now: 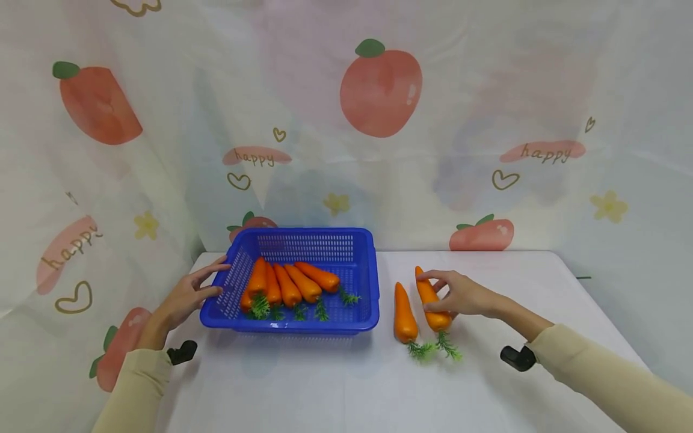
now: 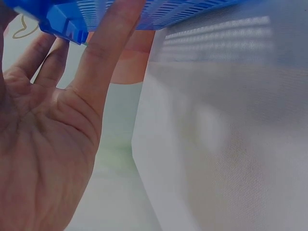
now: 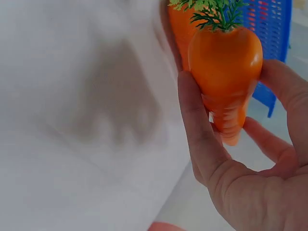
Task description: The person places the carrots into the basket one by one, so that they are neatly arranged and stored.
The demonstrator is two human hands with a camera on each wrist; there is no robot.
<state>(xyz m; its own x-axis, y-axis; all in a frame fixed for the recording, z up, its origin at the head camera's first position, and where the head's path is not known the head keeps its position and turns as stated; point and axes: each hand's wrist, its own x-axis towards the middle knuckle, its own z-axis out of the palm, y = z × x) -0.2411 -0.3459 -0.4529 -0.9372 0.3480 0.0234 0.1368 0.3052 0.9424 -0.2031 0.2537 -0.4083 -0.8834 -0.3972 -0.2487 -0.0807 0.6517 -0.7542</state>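
My right hand (image 1: 460,294) holds an orange carrot (image 1: 428,294) with a green leafy top, thumb on one side and fingers on the other. In the right wrist view this carrot (image 3: 225,67) sits between the thumb and fingers, leaves toward the top. Just left of it, a second carrot (image 1: 403,316) lies on the table. My left hand (image 1: 186,296) touches the left rim of a blue plastic basket (image 1: 303,325) with fairly straight fingers. Several carrots (image 1: 287,285) lie inside the basket, mostly toward its left and middle. In the left wrist view the thumb (image 2: 98,57) reaches up to the basket's underside.
A white table (image 1: 325,385) carries the basket and carrots. Behind it and at its left hangs a cloth (image 1: 314,90) printed with fruit, hearts and the word "happy". A black wrist device (image 1: 518,358) sits at the right sleeve, another (image 1: 182,352) at the left.
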